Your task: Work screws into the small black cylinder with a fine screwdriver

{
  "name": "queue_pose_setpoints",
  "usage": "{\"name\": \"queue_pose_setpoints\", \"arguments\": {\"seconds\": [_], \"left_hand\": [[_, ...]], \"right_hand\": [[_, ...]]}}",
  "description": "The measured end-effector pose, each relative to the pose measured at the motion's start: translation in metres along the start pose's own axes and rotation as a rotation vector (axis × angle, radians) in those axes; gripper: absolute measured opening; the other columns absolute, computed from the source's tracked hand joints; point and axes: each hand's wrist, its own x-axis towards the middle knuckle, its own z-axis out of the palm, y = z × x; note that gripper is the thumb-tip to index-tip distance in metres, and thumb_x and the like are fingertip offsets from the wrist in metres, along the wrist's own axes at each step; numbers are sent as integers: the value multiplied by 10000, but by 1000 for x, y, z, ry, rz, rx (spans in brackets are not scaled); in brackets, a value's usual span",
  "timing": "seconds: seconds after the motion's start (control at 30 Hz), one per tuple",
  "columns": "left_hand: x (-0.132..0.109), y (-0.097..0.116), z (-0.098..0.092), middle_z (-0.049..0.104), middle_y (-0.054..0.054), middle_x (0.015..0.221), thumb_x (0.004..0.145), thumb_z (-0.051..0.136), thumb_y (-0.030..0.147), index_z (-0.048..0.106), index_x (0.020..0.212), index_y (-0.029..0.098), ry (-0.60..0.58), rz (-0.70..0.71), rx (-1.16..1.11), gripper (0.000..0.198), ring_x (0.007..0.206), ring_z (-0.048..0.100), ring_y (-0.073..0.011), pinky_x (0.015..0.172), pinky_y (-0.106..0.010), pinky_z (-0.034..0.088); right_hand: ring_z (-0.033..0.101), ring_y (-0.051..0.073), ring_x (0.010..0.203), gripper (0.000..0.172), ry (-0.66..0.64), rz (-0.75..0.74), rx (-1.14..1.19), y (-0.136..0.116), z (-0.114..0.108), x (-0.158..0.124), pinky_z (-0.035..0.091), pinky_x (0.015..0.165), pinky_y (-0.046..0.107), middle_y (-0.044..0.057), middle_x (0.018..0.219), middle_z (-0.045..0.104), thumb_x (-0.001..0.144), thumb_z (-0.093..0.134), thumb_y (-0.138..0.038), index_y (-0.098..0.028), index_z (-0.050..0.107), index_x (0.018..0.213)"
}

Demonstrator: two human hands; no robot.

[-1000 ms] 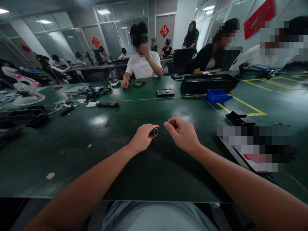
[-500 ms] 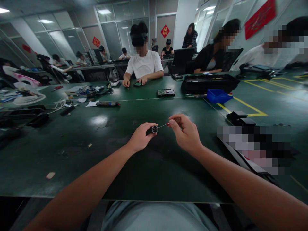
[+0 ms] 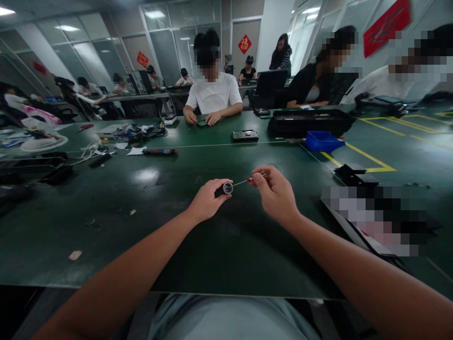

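My left hand (image 3: 207, 200) is closed around a small dark cylinder with a silver ring at its end (image 3: 228, 188), held just above the green table (image 3: 148, 236). My right hand (image 3: 274, 193) pinches a thin screwdriver with a reddish handle (image 3: 252, 179). Its metal shaft runs left to the cylinder's open end and its tip touches or enters that end. Both hands hover over the middle of the table, a short gap apart.
A hard drive (image 3: 245, 135), a blue bin (image 3: 321, 140) and a long black tray (image 3: 307, 122) lie farther back. Cables and a pen-like tool (image 3: 159, 151) sit at the left. A black part (image 3: 354, 174) lies to the right. Several people sit across the table.
My right hand drew away from the left and brought the screwdriver's shaft into view, with its tip at the cylinder. Both hands rose slightly. The person opposite lowered a hand to the table.
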Motion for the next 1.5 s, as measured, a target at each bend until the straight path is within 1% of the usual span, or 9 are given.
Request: {"name": "queue_pose_setpoints", "arguments": {"seconds": [0.13, 0.27, 0.37, 0.67, 0.83, 1.03, 1.1, 1.27, 1.5], "left_hand": [[0, 1, 0, 679, -43, 1202, 860, 704, 175, 641, 1214, 226, -1, 7, 9, 363, 1147, 599, -225, 1042, -413, 443], [-1, -1, 0, 675, -48, 1205, 864, 703, 194, 639, 1222, 235, -3, 15, 10, 366, 1147, 601, -234, 1042, -430, 446], [-1, -3, 0, 670, -50, 1214, 872, 697, 215, 633, 1233, 243, -12, 19, 1, 368, 1158, 597, -240, 1043, -439, 446], [0, -4, 1, 674, -46, 1199, 868, 704, 209, 642, 1217, 238, 14, 37, -14, 356, 1146, 605, -230, 1038, -418, 449], [0, -6, 1, 673, -43, 1202, 866, 707, 219, 643, 1217, 242, 13, 37, -24, 358, 1141, 605, -227, 1030, -407, 452], [0, -6, 1, 669, -42, 1200, 866, 703, 218, 641, 1221, 248, 6, 37, -34, 361, 1137, 604, -224, 1019, -412, 456], [0, -4, 1, 672, -48, 1193, 863, 705, 218, 645, 1216, 244, -4, 34, -28, 359, 1136, 605, -232, 1025, -422, 455], [-1, -3, 0, 669, -50, 1202, 870, 699, 248, 639, 1224, 246, -13, 30, -7, 360, 1147, 601, -238, 1035, -436, 454], [-1, -5, -1, 662, -45, 1223, 881, 684, 242, 631, 1242, 253, -12, 25, -1, 365, 1167, 591, -231, 1053, -432, 442]], "right_hand": [[674, 179, 701, 220, -21, -34, -106, -5, -3, 1, 482, 648, 312, 24, 760, 705, 929, 586, -416, -209, 630, 869], [539, 132, 519, 329, 3, -100, -246, -8, -6, 0, 384, 532, 279, -24, 588, 597, 861, 671, -472, -218, 566, 681], [495, 118, 484, 348, -8, -138, -254, -8, -6, -1, 357, 501, 266, -41, 550, 553, 855, 682, -467, -222, 533, 657], [649, 169, 621, 202, -80, -214, -228, -6, -7, -3, 463, 565, 285, 7, 699, 694, 865, 694, -405, -213, 651, 823], [691, 177, 726, 113, -123, -289, -192, -6, -7, -5, 521, 654, 302, 19, 828, 729, 903, 642, -279, -221, 653, 999], [679, 168, 778, 90, -202, -354, -151, -8, -9, -5, 531, 718, 302, 29, 878, 707, 923, 578, -221, -211, 637, 990], [674, 168, 761, 99, -199, -342, -160, -8, -9, -5, 519, 696, 296, 27, 856, 706, 937, 570, -267, -209, 639, 980], [632, 142, 619, 251, -175, -247, -189, -10, -9, -4, 464, 603, 285, 10, 762, 706, 989, 496, -385, -221, 685, 964], [629, 156, 630, 262, -193, -228, -224, -14, -9, -5, 460, 617, 296, 22, 793, 712, 981, 472, -326, -219, 675, 1107]]}}
